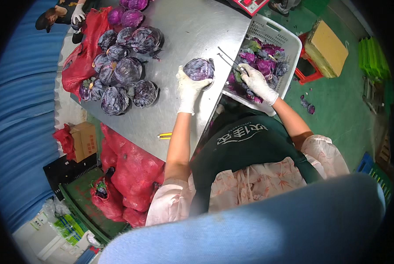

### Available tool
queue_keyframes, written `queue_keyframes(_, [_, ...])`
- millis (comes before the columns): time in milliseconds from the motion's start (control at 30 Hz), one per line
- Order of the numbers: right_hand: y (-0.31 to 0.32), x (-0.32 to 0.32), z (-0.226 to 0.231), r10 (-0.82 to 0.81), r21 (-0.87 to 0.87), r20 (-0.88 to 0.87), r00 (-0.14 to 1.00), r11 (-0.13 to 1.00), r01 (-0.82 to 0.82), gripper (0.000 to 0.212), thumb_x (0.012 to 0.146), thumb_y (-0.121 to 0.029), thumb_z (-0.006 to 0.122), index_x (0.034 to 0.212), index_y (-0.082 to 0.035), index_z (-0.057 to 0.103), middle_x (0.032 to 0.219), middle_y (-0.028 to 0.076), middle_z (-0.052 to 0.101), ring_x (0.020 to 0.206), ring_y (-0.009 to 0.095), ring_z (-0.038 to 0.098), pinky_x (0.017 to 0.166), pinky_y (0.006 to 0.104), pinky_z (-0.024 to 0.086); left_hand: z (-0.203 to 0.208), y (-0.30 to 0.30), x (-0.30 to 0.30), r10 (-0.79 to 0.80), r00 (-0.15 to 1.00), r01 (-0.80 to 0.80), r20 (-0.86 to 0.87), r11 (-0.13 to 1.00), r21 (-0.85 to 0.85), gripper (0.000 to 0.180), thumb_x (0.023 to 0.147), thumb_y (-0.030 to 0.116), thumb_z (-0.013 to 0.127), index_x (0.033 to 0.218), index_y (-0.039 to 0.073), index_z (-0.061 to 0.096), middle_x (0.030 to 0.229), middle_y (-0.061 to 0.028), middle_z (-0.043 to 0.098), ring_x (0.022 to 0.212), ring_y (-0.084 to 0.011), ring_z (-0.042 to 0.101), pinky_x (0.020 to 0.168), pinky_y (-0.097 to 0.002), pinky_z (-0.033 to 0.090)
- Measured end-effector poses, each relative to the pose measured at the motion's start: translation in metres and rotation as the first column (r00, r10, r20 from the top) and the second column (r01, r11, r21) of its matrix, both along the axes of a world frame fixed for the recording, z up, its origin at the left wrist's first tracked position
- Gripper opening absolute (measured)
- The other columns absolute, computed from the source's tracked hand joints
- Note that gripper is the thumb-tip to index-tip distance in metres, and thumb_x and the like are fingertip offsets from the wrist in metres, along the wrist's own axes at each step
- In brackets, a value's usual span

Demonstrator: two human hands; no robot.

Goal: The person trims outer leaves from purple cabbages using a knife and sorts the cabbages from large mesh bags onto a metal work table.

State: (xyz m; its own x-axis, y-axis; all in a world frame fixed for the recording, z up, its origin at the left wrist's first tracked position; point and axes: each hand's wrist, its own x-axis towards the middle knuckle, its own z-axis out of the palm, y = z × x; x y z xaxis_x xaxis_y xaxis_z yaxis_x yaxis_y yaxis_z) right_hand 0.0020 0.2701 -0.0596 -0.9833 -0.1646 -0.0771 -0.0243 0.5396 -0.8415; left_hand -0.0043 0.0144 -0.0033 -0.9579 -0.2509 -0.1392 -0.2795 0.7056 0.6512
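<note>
On the steel table, my gloved left hand grips a red cabbage, its thumb across the near side and its fingers along the left. My gloved right hand is closed on a knife, its slim blade pointing up and left toward the cabbage; the handle is hidden in the glove. That hand hangs over a white crate of loose purple leaves. Several dark, untrimmed cabbages are heaped at the table's left, with brighter purple ones behind them.
A small yellow-and-black tool lies near the table's front edge. Full red mesh sacks stand below left. A red stool bears a yellowish block at right. Another person's gloved hand is at far left.
</note>
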Motion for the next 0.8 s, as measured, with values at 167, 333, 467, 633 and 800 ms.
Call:
queue_keyframes(167, [-0.025,-0.014,0.017,0.207,0.139,0.057,0.977,0.967,-0.213,0.036,0.09,-0.03,0.049,0.111,-0.002,0.06,0.1,0.021,0.064,0.095,0.035,0.062,0.085,0.0391,0.048,-0.005,-0.016,-0.007,-0.109,0.984,0.113,0.142,0.993,-0.023,0.121,0.042,0.04,0.093,0.135,-0.004,0.03,0.126,-0.0252,0.052,0.115,-0.0329,0.055,0.098,-0.0376,0.045])
queue_keyframes(333, [-0.039,-0.03,-0.015,0.508,0.562,-0.692,0.514,0.825,-0.059,0.021,0.079,-0.017,0.054,0.092,-0.004,0.065,0.092,0.014,0.065,0.085,0.025,0.065,0.073,0.0347,0.052,-0.001,-0.003,-0.02,-0.016,0.964,0.066,0.264,0.982,-0.179,0.124,0.042,0.038,0.093,0.136,-0.006,0.026,0.123,-0.0257,0.054,0.113,-0.0338,0.056,0.097,-0.0371,0.045])
queue_keyframes(467, [-0.045,-0.033,-0.012,0.554,0.505,-0.553,0.623,0.817,-0.278,0.014,0.076,-0.013,0.055,0.085,-0.005,0.063,0.084,0.011,0.062,0.075,0.025,0.061,0.063,0.0338,0.05,-0.011,-0.012,-0.022,-0.089,0.973,0.117,0.212,0.985,-0.127,0.121,0.043,0.037,0.093,0.135,-0.007,0.027,0.125,-0.0268,0.051,0.117,-0.0362,0.052,0.099,-0.0379,0.044])
queue_keyframes(633, [-0.056,-0.048,0.007,0.42,0.152,-0.16,0.893,0.905,-0.398,0.014,0.084,-0.008,0.049,0.084,-0.001,0.061,0.077,0.019,0.065,0.071,0.037,0.065,0.066,0.0449,0.05,-0.001,-0.01,-0.03,-0.176,0.974,0.177,0.144,0.984,0.007,0.105,0.044,0.035,0.092,0.124,-0.006,0.037,0.114,-0.0243,0.059,0.108,-0.0335,0.06,0.095,-0.0371,0.047])
queue_keyframes(800, [-0.066,-0.067,0.027,0.501,0.397,-0.035,0.865,0.801,-0.448,0.016,0.082,-0.006,0.049,0.086,0.005,0.06,0.078,0.021,0.066,0.072,0.034,0.066,0.066,0.0414,0.052,0.013,-0.007,-0.045,-0.13,0.933,0.176,0.336,0.979,-0.108,0.105,0.043,0.035,0.092,0.123,-0.005,0.037,0.119,-0.0266,0.055,0.11,-0.0362,0.057,0.096,-0.0397,0.046])
